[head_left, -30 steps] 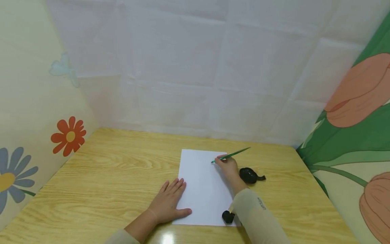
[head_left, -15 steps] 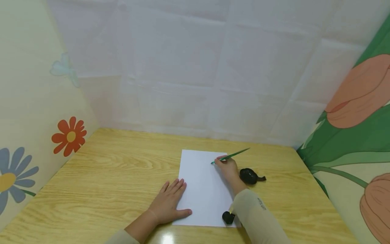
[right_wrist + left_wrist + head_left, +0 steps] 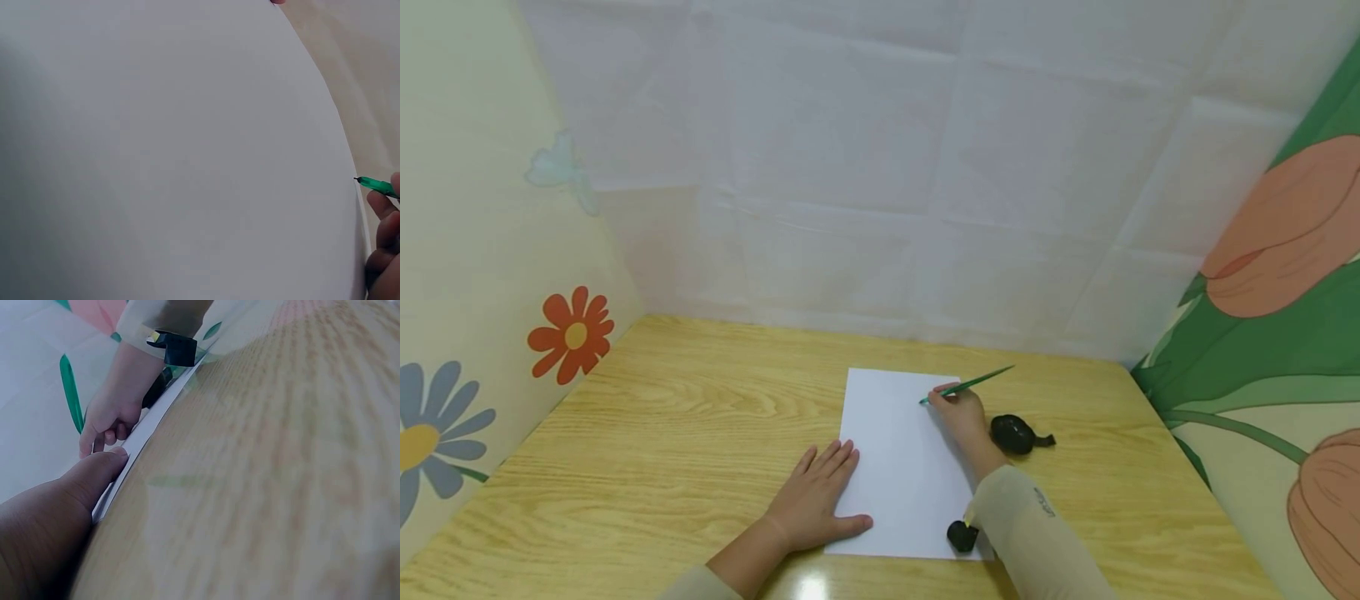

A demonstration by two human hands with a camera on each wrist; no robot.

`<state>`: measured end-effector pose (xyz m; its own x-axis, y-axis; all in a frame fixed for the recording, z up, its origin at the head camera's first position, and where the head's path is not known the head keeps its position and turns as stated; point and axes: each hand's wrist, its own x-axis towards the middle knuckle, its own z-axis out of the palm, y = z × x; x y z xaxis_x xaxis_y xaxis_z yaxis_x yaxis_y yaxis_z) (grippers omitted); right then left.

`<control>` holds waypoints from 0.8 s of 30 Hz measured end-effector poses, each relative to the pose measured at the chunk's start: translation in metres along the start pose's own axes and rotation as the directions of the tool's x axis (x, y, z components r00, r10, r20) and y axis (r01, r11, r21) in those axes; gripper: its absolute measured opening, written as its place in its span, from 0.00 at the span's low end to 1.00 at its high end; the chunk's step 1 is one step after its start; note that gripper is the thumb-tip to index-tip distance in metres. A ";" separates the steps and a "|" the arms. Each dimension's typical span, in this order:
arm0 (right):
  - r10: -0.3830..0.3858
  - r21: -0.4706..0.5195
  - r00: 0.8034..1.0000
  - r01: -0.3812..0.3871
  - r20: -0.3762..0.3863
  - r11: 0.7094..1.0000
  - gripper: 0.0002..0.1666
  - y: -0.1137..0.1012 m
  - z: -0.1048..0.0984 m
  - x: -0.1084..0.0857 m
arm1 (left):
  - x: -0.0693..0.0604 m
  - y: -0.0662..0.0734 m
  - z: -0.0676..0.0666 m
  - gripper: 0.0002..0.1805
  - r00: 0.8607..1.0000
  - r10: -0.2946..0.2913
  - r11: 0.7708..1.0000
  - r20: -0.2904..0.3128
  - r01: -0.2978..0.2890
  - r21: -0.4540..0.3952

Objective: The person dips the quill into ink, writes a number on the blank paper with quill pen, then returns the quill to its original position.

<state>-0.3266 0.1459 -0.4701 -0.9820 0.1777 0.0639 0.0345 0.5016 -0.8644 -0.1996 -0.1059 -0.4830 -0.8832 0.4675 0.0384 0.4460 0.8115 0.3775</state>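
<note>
A white sheet of paper [image 3: 898, 467] lies on the wooden table, with no marks that I can see. My left hand [image 3: 812, 504] rests flat on its left edge, fingers spread, thumb over the lower part. At the sheet's upper right my right hand [image 3: 962, 417] pinches a slim green pen [image 3: 973, 381], its tip low over the paper. In the right wrist view the dark point of the pen [image 3: 375, 184] shows beside the curled fingers [image 3: 387, 228]. The left wrist view has my left thumb [image 3: 94, 478] by the paper's edge and my right hand [image 3: 115, 406] beyond.
A black rounded object with a short tail [image 3: 1012, 434] lies on the table [image 3: 700, 417] right of my right hand. A small black piece [image 3: 962, 535] is at my right sleeve, over the paper's lower right corner. A white sheet hangs behind; printed flower panels stand at both sides.
</note>
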 end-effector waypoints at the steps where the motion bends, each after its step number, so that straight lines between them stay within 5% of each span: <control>1: -0.002 0.000 1.000 0.002 0.001 1.000 0.14 0.000 0.000 0.000 | 0.000 0.000 0.000 0.55 1.000 0.000 1.000 0.000 0.000 -0.001; 24: -0.055 0.009 0.998 0.055 -0.009 0.998 0.13 0.001 0.005 0.001 | 0.000 0.001 -0.001 0.55 1.000 -0.001 1.000 0.000 0.001 0.000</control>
<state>-0.3285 0.1419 -0.4733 -0.9807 0.1576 0.1154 -0.0208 0.5033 -0.8638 -0.1994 -0.1050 -0.4818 -0.8835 0.4669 0.0381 0.4453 0.8121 0.3771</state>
